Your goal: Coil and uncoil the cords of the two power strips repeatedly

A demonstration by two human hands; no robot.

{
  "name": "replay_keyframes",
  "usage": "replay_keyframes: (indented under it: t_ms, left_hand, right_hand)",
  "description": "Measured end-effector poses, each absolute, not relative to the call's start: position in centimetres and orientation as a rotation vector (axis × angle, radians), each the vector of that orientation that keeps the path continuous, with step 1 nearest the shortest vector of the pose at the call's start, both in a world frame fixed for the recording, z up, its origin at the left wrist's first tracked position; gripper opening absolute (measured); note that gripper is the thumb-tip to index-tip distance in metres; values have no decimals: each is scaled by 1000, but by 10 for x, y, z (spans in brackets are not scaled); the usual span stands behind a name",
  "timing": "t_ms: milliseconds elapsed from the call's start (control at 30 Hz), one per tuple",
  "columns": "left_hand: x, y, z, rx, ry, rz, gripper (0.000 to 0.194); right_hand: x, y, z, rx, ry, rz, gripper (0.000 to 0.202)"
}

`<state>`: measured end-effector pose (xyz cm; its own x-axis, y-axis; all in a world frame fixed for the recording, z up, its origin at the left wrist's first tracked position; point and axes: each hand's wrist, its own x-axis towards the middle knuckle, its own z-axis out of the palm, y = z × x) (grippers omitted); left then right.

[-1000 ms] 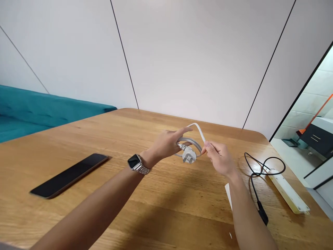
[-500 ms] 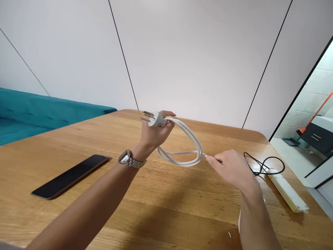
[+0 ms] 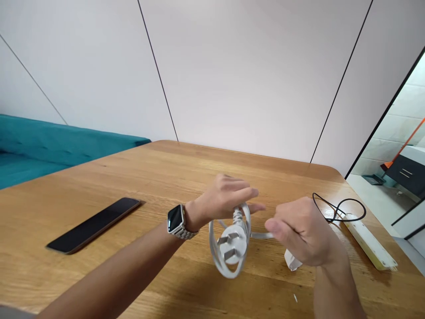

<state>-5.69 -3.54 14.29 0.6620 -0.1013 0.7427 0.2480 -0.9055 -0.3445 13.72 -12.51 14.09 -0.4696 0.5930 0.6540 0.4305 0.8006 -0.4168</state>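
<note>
My left hand (image 3: 229, 197), with a watch (image 3: 177, 221) on its wrist, is closed round the top of a coiled white power cord (image 3: 229, 273). Its three-pin plug (image 3: 233, 243) hangs beneath the fingers with the prongs facing me, inside the loops. From the coil a straight stretch of cord runs right into my right hand (image 3: 303, 228), which is closed on it. Below that hand a white end piece (image 3: 292, 261) shows; my palm covers the rest, so I cannot tell its kind.
A dark phone (image 3: 94, 226) lies at left on the wooden table (image 3: 186, 164). To the right are a white power strip (image 3: 370, 243) and a looped black cable (image 3: 348, 201). A small white scrap (image 3: 295, 298) lies near the front. A teal sofa (image 3: 66, 141) stands beyond the left edge.
My left hand has moved down and to the right and turned over, so the plug now hangs downward. The coil has come closer to my right hand, where a white end piece now shows.
</note>
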Motion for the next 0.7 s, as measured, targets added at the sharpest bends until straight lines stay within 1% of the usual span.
replay_keyframes:
  t_ms: [67,167,333,467,567,633,700]
  left_hand:
    - [-52,-42,140,-2466,-27,-1157,19]
    - [-43,-52,130,-2480,8,-1228,20]
    - [-27,-60,114,-2601,-84,-1287,36]
    - [-20,-51,107,-2746,-386,-1475,30]
    - [-17,-34,96,-2990,-619,-1542,32]
    - [-16,-18,83,-3135,-769,-1555,34]
    - [-17,0,68,-3111,-1031,-1587,36]
  right_hand:
    - [134,-121,138,-640,-1915,332,50]
    - [126,-111,132,-605,-1556,454,50]
    - [109,-85,118,-549,-1212,731,52]
    - [103,-55,105,-516,-963,956,50]
    - [107,-31,89,-710,-955,945,52]
    - [112,-18,75,-944,-1070,888,53]
    - [120,-10,60,-1182,-1255,843,51]
